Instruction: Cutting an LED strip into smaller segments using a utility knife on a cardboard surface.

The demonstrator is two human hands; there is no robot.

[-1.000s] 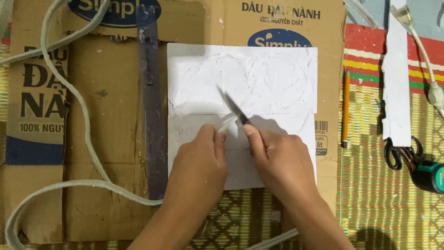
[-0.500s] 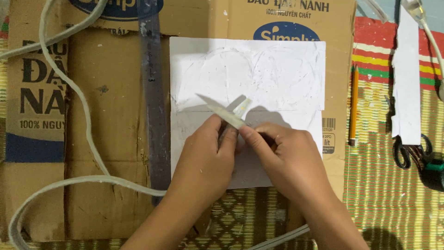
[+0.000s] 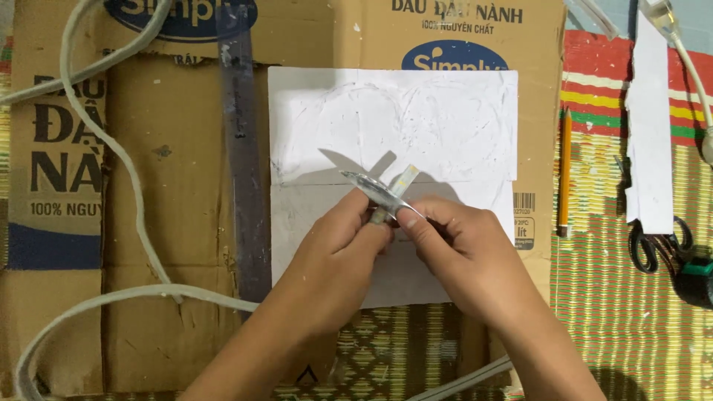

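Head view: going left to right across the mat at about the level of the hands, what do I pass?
Grey cable → dark metal ruler → left hand → small blade → right hand → pencil → white paper strip, with black scissors just below it.

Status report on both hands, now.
Left hand pinches small pale strip. Right hand holds knife blade against it. Both above white sheet on cardboard. Nothing in the way.
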